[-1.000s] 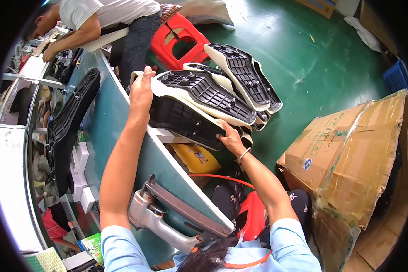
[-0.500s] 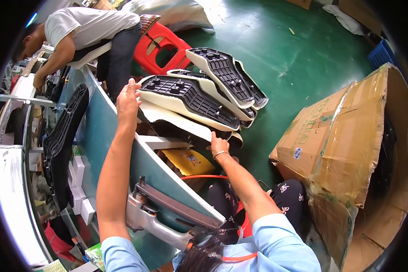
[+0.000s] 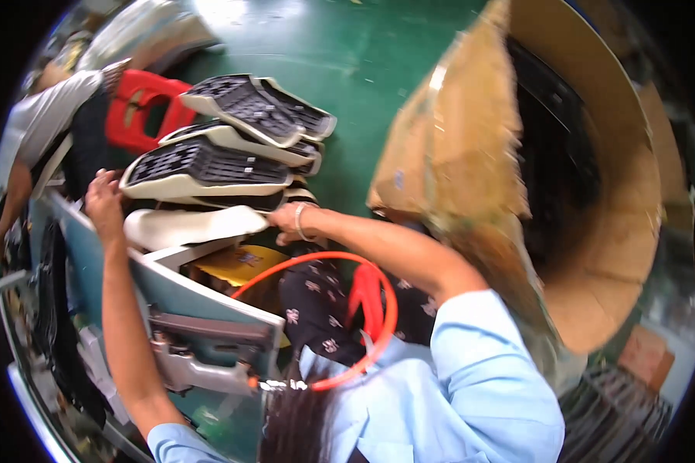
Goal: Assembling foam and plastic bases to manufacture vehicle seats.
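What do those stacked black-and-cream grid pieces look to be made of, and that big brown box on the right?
The grid pieces look like moulded plastic: a black lattice face on a smooth cream shell with a slight sheen, uniform in shape. The left hand and right hand touch the lowest one. The brown box seems to be corrugated cardboard: matte, creased, with torn, frayed edges.

We see a green floor carrying a red plastic stool, a large cardboard box, and stacked black-and-white shoe soles.
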`<state>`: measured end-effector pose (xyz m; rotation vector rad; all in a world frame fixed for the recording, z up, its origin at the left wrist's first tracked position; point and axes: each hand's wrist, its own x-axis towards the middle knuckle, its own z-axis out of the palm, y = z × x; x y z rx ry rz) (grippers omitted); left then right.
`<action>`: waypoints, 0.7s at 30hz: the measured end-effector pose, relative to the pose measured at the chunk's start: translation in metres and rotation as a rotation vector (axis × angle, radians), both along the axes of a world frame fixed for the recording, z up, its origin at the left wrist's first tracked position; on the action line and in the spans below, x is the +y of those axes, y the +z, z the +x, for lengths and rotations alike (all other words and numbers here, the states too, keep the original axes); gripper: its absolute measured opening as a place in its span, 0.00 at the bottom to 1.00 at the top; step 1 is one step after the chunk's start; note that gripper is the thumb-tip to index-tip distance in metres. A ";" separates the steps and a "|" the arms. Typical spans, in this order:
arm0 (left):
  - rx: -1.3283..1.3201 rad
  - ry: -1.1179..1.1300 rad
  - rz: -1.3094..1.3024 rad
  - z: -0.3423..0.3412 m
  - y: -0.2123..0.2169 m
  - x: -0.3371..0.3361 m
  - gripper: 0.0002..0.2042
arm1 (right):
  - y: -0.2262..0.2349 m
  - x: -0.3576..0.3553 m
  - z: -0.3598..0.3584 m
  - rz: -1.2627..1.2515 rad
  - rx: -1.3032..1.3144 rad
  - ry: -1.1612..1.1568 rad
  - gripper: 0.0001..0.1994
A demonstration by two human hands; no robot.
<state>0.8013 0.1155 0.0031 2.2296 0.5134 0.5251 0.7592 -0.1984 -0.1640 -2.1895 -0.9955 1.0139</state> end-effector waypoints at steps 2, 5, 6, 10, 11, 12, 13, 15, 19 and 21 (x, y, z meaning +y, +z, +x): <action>-0.091 -0.015 0.010 -0.008 0.007 0.008 0.19 | 0.082 -0.041 -0.026 0.181 -0.048 -0.129 0.21; -0.179 -0.206 -0.114 0.005 0.023 -0.046 0.17 | 0.146 -0.147 -0.099 0.562 0.021 -0.275 0.17; -0.211 -0.292 -0.177 0.005 0.033 -0.081 0.16 | 0.147 -0.181 -0.136 0.724 -0.007 -0.423 0.16; -0.313 -0.559 -0.219 -0.048 0.110 -0.176 0.17 | 0.128 -0.288 -0.265 0.489 -0.316 -0.886 0.04; -0.289 -0.574 -0.240 -0.059 0.119 -0.196 0.17 | 0.110 -0.307 -0.297 0.380 -0.233 -1.125 0.03; -0.254 -0.613 -0.301 -0.059 0.109 -0.227 0.17 | 0.069 -0.331 -0.342 0.311 -0.032 -1.440 0.06; -0.231 -0.645 -0.285 -0.075 0.127 -0.253 0.17 | 0.030 -0.353 -0.370 0.163 0.044 -1.479 0.07; -0.180 -0.749 -0.340 -0.079 0.116 -0.293 0.18 | -0.028 -0.373 -0.424 0.223 0.171 -1.601 0.10; -0.079 -1.131 -0.316 -0.133 0.130 -0.367 0.16 | 0.007 -0.368 -0.433 0.008 0.411 -1.355 0.15; -0.015 -1.396 -0.272 -0.162 0.118 -0.410 0.16 | 0.019 -0.383 -0.444 -0.115 0.252 -1.364 0.16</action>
